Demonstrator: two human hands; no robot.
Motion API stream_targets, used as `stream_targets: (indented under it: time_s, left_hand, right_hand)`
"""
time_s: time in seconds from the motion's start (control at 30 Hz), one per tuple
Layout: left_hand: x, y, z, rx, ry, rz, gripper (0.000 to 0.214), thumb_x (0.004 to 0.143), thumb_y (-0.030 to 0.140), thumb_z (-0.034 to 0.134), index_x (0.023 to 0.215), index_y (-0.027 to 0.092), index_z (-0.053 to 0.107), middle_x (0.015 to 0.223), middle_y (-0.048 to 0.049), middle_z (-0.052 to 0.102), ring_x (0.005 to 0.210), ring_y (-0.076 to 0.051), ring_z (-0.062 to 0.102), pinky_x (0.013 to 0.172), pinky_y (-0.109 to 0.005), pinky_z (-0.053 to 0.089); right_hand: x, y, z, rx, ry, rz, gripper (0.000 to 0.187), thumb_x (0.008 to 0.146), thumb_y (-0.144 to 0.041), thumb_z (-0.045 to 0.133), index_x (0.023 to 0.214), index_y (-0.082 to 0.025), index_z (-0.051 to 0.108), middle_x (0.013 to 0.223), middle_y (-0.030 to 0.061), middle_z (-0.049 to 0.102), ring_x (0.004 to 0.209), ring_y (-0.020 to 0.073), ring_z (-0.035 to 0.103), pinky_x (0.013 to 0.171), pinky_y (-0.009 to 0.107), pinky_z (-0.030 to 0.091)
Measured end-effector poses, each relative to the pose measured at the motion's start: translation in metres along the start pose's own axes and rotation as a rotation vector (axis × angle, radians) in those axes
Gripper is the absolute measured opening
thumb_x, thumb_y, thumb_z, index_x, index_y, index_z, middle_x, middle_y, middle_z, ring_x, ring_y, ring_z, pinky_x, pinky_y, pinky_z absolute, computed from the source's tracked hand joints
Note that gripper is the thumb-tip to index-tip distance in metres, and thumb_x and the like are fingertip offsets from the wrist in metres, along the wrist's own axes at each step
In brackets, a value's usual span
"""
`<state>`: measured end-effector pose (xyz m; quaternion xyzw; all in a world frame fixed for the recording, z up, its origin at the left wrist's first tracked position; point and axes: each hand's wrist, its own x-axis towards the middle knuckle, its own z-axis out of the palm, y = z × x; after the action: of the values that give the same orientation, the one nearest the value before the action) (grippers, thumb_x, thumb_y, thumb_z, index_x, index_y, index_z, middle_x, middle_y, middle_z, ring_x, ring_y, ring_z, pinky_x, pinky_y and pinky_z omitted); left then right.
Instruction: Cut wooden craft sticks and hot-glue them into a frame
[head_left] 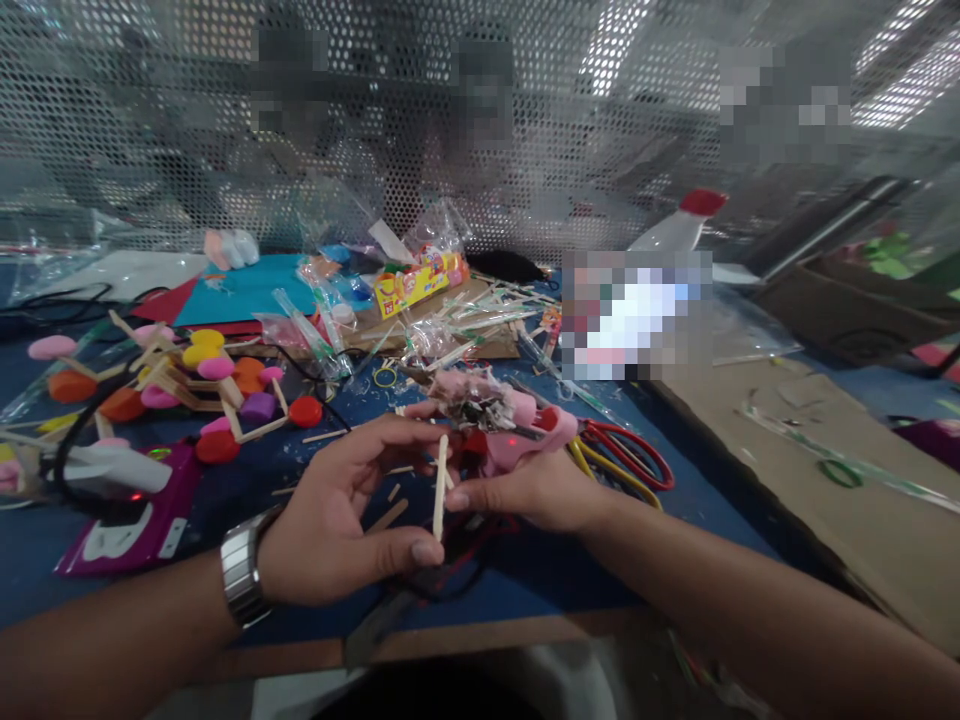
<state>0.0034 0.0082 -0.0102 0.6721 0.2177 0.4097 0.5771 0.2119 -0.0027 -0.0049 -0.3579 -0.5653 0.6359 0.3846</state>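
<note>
A short wooden craft stick (pixel 440 490) stands nearly upright between the thumb and fingers of my left hand (pixel 337 500), which wears a metal watch. My right hand (pixel 532 490) is closed around a pink glue gun (pixel 517 425) with a small red light and grey, messy residue near its front. My right thumb lies close beside the stick; I cannot tell whether it touches it. The right fingers are mostly hidden behind the glue gun. Scissors with red and yellow handles (pixel 637 455) lie just right of my right hand.
At left are a structure of sticks and coloured discs (pixel 259 407), a white glue gun (pixel 120 470) and a purple box (pixel 176 500). A yellow clay box (pixel 420 285), plastic wrappers and loose sticks lie behind. Cardboard (pixel 795 450) covers the right. A red-capped bottle (pixel 679 230) stands farther back.
</note>
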Motion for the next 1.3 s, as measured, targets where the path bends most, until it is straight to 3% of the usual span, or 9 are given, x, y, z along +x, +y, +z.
stream_targets:
  time_s: [0.1, 0.27, 0.43, 0.57, 0.67, 0.77, 0.83, 0.97, 1.3]
  left_hand:
    - [0.000, 0.001, 0.000, -0.005, -0.011, -0.006, 0.062, 0.070, 0.030, 0.090, 0.127, 0.027, 0.067, 0.131, -0.0136, 0.068, 0.113, -0.029, 0.070, 0.096, -0.037, 0.058]
    - [0.001, 0.000, -0.001, 0.030, 0.035, 0.034, 0.060, 0.071, 0.030, 0.089, 0.127, 0.027, 0.068, 0.121, -0.0122, 0.071, 0.108, -0.027, 0.070, 0.095, -0.038, 0.058]
    - [0.001, -0.005, -0.003, 0.125, 0.130, 0.007, 0.060, 0.075, 0.027, 0.086, 0.131, 0.025, 0.065, 0.116, -0.0113, 0.073, 0.104, -0.026, 0.071, 0.090, -0.037, 0.059]
    - [0.002, -0.006, -0.002, 0.175, 0.143, 0.005, 0.059, 0.076, 0.029, 0.086, 0.131, 0.023, 0.065, 0.118, -0.0126, 0.072, 0.103, -0.027, 0.070, 0.087, -0.038, 0.059]
    - [0.002, -0.006, -0.001, 0.179, 0.163, 0.012, 0.059, 0.074, 0.028, 0.087, 0.129, 0.023, 0.067, 0.119, -0.0117, 0.072, 0.104, -0.026, 0.070, 0.087, -0.035, 0.059]
    - [0.002, -0.007, -0.002, 0.189, 0.178, 0.012, 0.058, 0.073, 0.028, 0.088, 0.127, 0.024, 0.068, 0.115, -0.0108, 0.073, 0.102, -0.025, 0.070, 0.086, -0.035, 0.059]
    - [0.002, -0.007, -0.002, 0.204, 0.181, 0.008, 0.057, 0.073, 0.029, 0.088, 0.126, 0.025, 0.069, 0.113, -0.0102, 0.074, 0.101, -0.025, 0.070, 0.086, -0.036, 0.059]
    - [0.002, -0.008, -0.001, 0.254, 0.210, 0.019, 0.056, 0.071, 0.033, 0.090, 0.123, 0.025, 0.071, 0.113, -0.0105, 0.074, 0.099, -0.025, 0.069, 0.088, -0.039, 0.059]
    - [0.002, -0.007, -0.001, 0.278, 0.190, 0.044, 0.056, 0.071, 0.034, 0.090, 0.124, 0.024, 0.072, 0.114, -0.0106, 0.074, 0.101, -0.025, 0.070, 0.090, -0.037, 0.057]
  right_hand:
    - [0.000, -0.001, 0.000, -0.030, 0.006, -0.036, 0.052, 0.067, -0.042, 0.087, 0.112, -0.025, 0.069, 0.077, -0.0027, 0.062, 0.065, 0.0149, 0.058, 0.065, 0.030, 0.055]
    - [-0.002, -0.002, -0.005, -0.050, 0.147, -0.040, 0.056, 0.065, -0.041, 0.089, 0.115, -0.024, 0.068, 0.072, -0.0044, 0.060, 0.060, 0.0123, 0.054, 0.060, 0.028, 0.051]
    - [-0.008, -0.003, -0.004, -0.028, 0.204, -0.008, 0.087, 0.063, -0.044, 0.091, 0.138, -0.022, 0.054, 0.057, -0.0097, 0.050, 0.050, 0.0097, 0.042, 0.047, 0.023, 0.037]
    - [-0.013, -0.003, 0.002, 0.000, 0.189, 0.030, 0.098, 0.062, -0.050, 0.091, 0.146, -0.027, 0.047, 0.063, -0.0065, 0.057, 0.049, 0.0119, 0.046, 0.046, 0.026, 0.041]
    - [-0.014, -0.002, 0.005, -0.010, 0.206, 0.034, 0.096, 0.060, -0.051, 0.091, 0.144, -0.033, 0.049, 0.089, 0.0020, 0.069, 0.056, 0.0138, 0.053, 0.050, 0.028, 0.048]
    - [-0.014, -0.001, 0.007, -0.016, 0.239, 0.008, 0.089, 0.060, -0.048, 0.092, 0.139, -0.034, 0.053, 0.108, 0.0052, 0.069, 0.060, 0.0132, 0.053, 0.053, 0.029, 0.051]
    - [-0.015, -0.002, 0.007, -0.031, 0.244, 0.027, 0.088, 0.060, -0.047, 0.093, 0.137, -0.032, 0.055, 0.094, 0.0027, 0.068, 0.057, 0.0123, 0.049, 0.050, 0.028, 0.048]
    - [-0.015, -0.003, 0.008, -0.069, 0.213, 0.080, 0.089, 0.065, -0.049, 0.089, 0.142, -0.025, 0.051, 0.060, -0.0074, 0.050, 0.050, 0.0103, 0.041, 0.045, 0.024, 0.039]
    - [-0.014, 0.000, 0.009, -0.003, 0.215, 0.015, 0.084, 0.066, -0.027, 0.087, 0.142, -0.023, 0.051, 0.057, -0.0101, 0.052, 0.046, 0.0087, 0.041, 0.042, 0.022, 0.037]
